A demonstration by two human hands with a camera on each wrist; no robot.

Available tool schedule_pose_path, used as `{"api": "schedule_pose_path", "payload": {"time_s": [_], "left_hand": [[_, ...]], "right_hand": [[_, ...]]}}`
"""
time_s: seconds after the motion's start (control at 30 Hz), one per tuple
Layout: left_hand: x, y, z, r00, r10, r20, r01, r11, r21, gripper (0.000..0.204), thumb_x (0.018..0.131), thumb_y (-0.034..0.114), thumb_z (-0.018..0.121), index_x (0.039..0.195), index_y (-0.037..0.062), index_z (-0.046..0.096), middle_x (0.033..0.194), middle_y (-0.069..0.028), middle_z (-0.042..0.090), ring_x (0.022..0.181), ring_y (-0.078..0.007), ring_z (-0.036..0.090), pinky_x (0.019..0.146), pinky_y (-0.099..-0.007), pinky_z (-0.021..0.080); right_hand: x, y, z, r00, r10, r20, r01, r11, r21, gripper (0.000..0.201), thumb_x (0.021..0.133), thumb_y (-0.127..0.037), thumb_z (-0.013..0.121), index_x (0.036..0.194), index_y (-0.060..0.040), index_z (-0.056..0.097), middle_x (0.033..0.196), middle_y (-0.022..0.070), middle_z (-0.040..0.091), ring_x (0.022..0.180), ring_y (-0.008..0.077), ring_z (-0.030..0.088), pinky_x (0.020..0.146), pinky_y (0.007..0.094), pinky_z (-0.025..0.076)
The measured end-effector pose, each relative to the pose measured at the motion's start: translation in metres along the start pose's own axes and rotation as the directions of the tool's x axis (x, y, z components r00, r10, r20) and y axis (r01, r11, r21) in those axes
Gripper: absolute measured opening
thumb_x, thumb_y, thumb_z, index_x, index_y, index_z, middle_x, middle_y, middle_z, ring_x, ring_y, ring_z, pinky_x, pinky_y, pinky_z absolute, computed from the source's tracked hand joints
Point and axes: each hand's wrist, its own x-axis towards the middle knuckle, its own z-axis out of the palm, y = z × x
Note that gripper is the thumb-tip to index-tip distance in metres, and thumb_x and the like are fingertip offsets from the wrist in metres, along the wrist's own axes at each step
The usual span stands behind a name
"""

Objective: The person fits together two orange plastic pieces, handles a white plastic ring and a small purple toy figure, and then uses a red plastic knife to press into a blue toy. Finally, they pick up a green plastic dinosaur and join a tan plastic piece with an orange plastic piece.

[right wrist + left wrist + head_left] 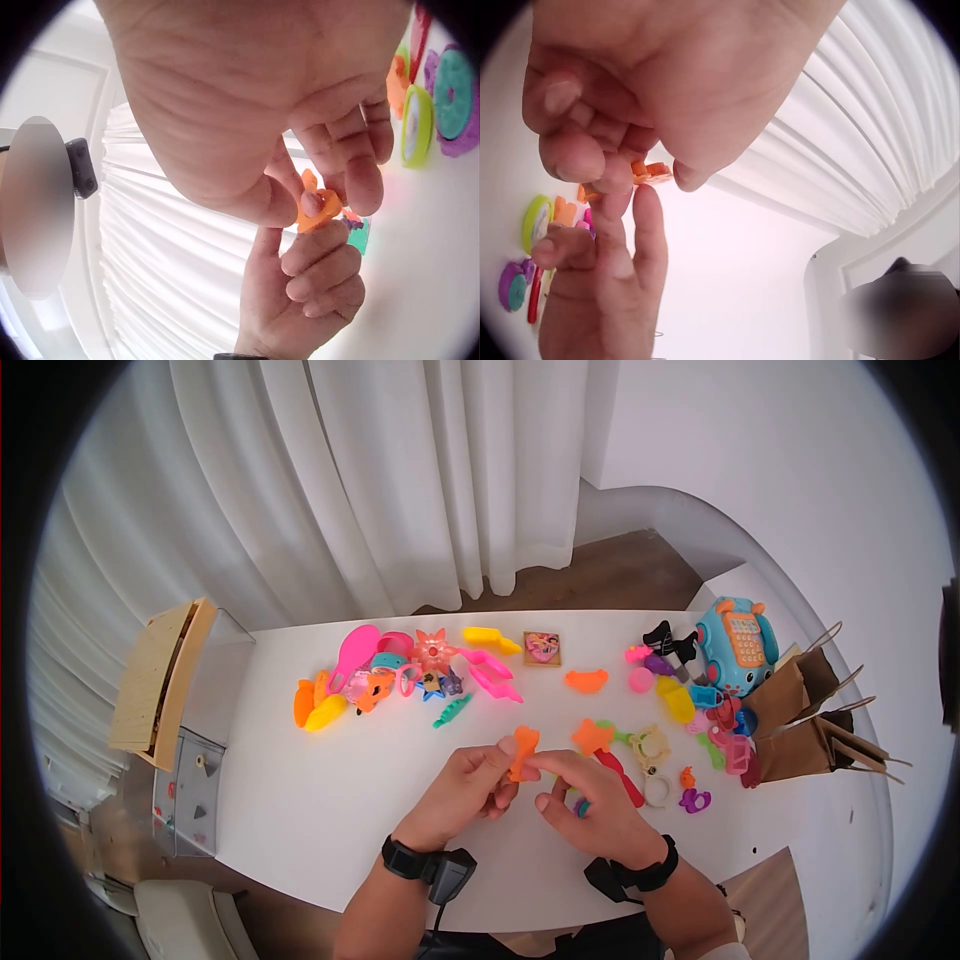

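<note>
My left hand pinches a small orange plastic toy between thumb and fingers, above the front middle of the white table. My right hand comes in from the right, its index finger stretched to the toy and its thumb apart. In the right wrist view the orange toy has an opening, with a fingertip showing in it. Beyond the right hand lie an orange star-shaped piece and a red strip. A lime-green ringed piece appears in the right wrist view.
Toys cluster at the back left, including a pink paddle shape and a clear red flower. A square picture piece lies at the back. A blue toy telephone and brown paper bags stand at the right.
</note>
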Motion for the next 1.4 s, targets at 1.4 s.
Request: {"api": "schedule_pose_path", "payload": {"time_s": [1.4], "left_hand": [[-0.007, 0.006, -0.007, 0.944, -0.007, 0.330, 0.056, 0.989, -0.140, 0.061, 0.095, 0.014, 0.059, 0.155, 0.0049, 0.048, 0.067, 0.0007, 0.054, 0.058, -0.0086, 0.048, 0.054, -0.0236, 0.034]], "right_hand": [[-0.005, 0.005, -0.004, 0.984, 0.127, -0.121, -0.108, 0.982, 0.155, 0.070, 0.096, -0.004, 0.063, 0.159, -0.0015, 0.034, 0.123, 0.0145, 0.075, 0.075, 0.0109, 0.063, 0.083, 0.0283, 0.055]]}}
